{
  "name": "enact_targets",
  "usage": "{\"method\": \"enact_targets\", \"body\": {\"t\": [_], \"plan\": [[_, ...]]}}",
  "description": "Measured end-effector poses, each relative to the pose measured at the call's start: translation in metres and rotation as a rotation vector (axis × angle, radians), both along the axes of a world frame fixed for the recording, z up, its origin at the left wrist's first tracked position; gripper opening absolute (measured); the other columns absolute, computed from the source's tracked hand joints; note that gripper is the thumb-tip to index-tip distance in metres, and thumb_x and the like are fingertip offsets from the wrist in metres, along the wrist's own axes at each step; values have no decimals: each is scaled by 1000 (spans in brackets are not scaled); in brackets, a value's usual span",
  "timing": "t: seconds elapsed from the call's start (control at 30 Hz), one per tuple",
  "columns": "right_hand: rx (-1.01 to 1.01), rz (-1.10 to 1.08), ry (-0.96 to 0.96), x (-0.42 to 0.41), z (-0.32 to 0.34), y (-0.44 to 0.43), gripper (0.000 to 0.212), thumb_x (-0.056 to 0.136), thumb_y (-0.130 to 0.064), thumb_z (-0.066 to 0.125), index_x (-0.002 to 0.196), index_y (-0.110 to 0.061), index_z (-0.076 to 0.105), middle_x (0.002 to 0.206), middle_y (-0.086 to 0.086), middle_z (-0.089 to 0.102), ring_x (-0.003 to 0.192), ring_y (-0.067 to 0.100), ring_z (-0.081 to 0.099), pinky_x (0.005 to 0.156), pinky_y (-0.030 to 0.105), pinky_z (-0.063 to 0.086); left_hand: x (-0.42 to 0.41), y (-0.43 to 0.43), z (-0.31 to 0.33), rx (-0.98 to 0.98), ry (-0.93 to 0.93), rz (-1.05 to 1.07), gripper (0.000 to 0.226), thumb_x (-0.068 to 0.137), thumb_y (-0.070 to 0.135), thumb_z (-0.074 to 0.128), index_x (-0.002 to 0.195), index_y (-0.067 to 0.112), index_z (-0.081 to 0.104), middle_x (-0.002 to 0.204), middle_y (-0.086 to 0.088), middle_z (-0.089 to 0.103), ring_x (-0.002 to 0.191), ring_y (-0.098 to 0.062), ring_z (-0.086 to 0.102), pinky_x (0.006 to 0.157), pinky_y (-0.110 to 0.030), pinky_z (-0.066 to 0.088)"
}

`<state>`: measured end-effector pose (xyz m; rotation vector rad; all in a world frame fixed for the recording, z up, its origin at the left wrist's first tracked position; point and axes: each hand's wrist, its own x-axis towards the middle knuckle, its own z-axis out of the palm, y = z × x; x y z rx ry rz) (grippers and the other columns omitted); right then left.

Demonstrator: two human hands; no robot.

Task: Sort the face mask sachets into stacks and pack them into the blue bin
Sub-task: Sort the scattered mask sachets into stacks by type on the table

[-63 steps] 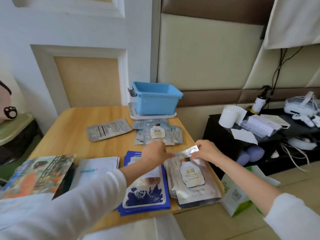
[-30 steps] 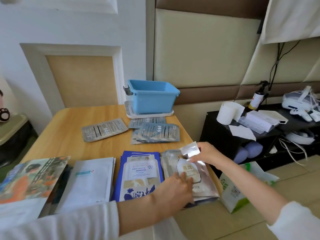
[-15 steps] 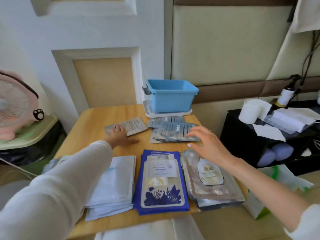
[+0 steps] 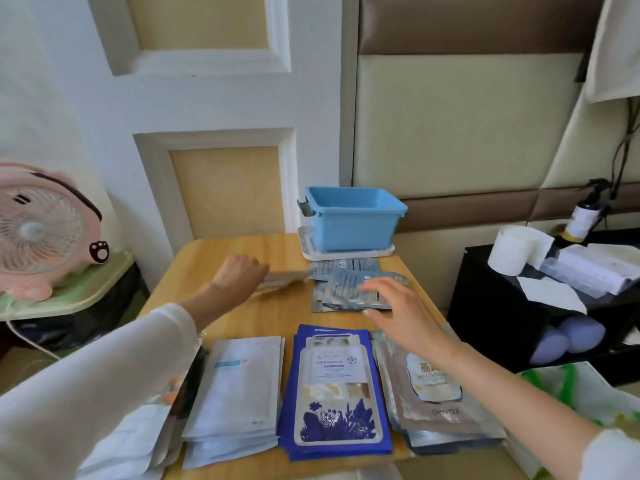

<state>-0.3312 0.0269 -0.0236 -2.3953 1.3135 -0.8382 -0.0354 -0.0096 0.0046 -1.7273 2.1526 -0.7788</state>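
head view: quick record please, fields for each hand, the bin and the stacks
left hand: holds grey sachet, blurred
right hand: open, fingers spread over blue-grey sachet pile; contact unclear
blue bin: far edge of wooden table, on white tray; no sachets visible inside
near stacks: white stack, blue stack, silver stack, side by side

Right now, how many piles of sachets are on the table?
4: white stack, blue stack and silver stack along the near edge, a loose grey-blue pile under the right hand. The left hand holds a single sachet; its sleeve may hide more.
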Motion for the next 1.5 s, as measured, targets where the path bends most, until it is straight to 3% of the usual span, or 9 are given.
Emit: {"method": "enact_targets", "body": {"t": [0.2, 0.33, 0.43, 0.53, 0.87, 1.03, 1.23, 1.37, 1.5], "plan": [[-185, 21, -30, 36, 54, 0, 66, 76, -37, 74, 133, -22, 45, 134, -1, 50, 127, 15, 41, 107, 31, 29, -63, 33, 88, -189, 411, -602, 24, 81, 39, 61, 77, 17, 68, 72, -5, 63, 68, -26, 62, 52, -25, 33], [46, -42, -395, 28, 74, -3, 27, 81, -19, 72, 70, -2, 55, 57, 3, 49, 51, 13, 44, 51, 27, 34, -83, 41, 91, -258, 1378, -427, 49, 75, 35, 75, 116, 17, 55, 111, -1, 60, 96, -15, 59, 79, -29, 49], [346, -71, -762, 4, 68, -1, 14, 87, -10, 63, 74, -5, 59, 48, 2, 52, 39, 10, 45, 42, 21, 35, -83, 53, 68, 304, 1943, -71, 78, 74, 45, 66, 137, 12, 33, 126, -6, 55, 107, -21, 60, 87, -36, 52], [430, -60, -790, -15, 55, 3, 14, 93, -12, 55, 87, 0, 60, 42, -2, 54, 39, 10, 46, 45, 22, 38, -101, 67, 26, 777, 1901, -66, 46, 80, 36, 61, 115, 7, 58, 107, -10, 70, 91, -23, 70, 77, -30, 58], [527, -97, -855, -63, 58, -3, 33, 78, -26, 72, 110, -21, 65, 108, 7, 67, 96, 22, 65, 80, 33, 49, -129, 63, 12, 658, 1399, -189, 21, 91, 12, 59, 72, 6, 52, 50, 4, 53, 42, -3, 49, 53, -20, 42], [644, 100, -163, -73, 84, 2, 17, 76, -16, 74, 92, -17, 68, 87, -5, 74, 84, 10, 70, 69, 17, 52, -135, 55, 46, 378, 1062, -310, 20, 88, 23, 64, 83, 3, 65, 68, -1, 58, 61, -12, 51, 60, -24, 43], [561, 12, -827, -75, 71, -4, 21, 82, 2, 65, 102, -4, 65, 80, -3, 75, 76, 13, 70, 64, 23, 57, -116, 43, 50, 512, 2176, -141, 38, 89, 48, 50, 103, 13, 58, 95, -5, 69, 83, -15, 67, 74, -24, 54], [621, -14, -875, -75, 47, -3, 32, 84, -4, 64, 116, -4, 62, 104, 9, 72, 101, 28, 65, 88, 42, 52, -134, 48, 14, 694, 2200, -50, 49, 85, 39, 57, 121, 6, 54, 108, -12, 67, 97, -25, 67, 82, -33, 58], [806, 132, -680, -79, 35, 7, 33, 91, -28, 50, 115, -8, 61, 100, 10, 71, 88, 22, 68, 67, 32, 58, -148, 46, -6, 502, 2328, 37, 31, 82, 5, 67, 111, 7, 56, 90, -6, 65, 74, -17, 65, 62, -25, 57]]}}
